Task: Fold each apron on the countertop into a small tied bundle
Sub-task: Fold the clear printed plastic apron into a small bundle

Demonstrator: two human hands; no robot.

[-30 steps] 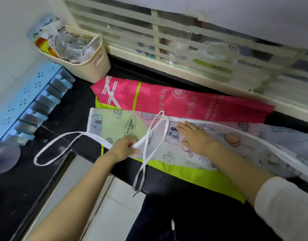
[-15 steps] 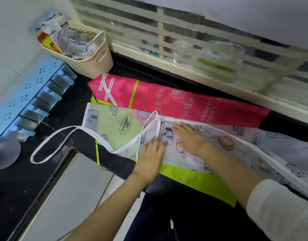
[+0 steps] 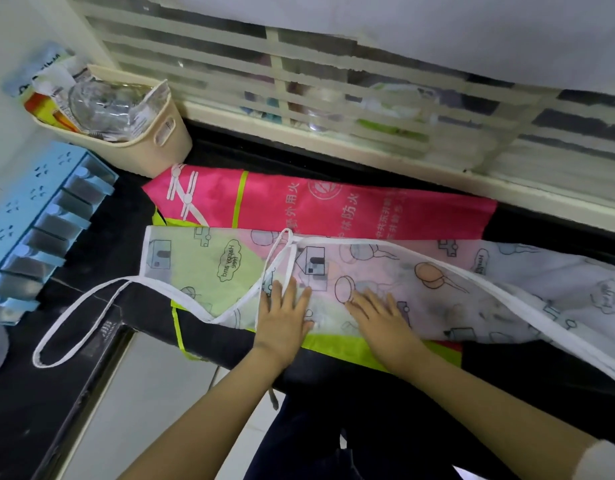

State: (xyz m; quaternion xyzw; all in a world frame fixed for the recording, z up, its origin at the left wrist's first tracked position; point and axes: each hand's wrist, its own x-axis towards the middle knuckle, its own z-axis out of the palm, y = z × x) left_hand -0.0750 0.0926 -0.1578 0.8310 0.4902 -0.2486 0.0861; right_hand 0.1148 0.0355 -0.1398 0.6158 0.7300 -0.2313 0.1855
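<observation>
Translucent printed apron (image 3: 420,282) lies spread on the black bench (image 3: 541,368), overlapping a pink-and-green apron (image 3: 334,206). Left grip (image 3: 285,317) and right grip (image 3: 379,317) press flat on it side by side, fingers straight, holding nothing. White strap loop (image 3: 91,317) trails left over the bench edge.

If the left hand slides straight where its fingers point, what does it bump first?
Probably the white strap lying on the see-through apron, right ahead of the left hand. Beyond that comes the pink apron.
</observation>
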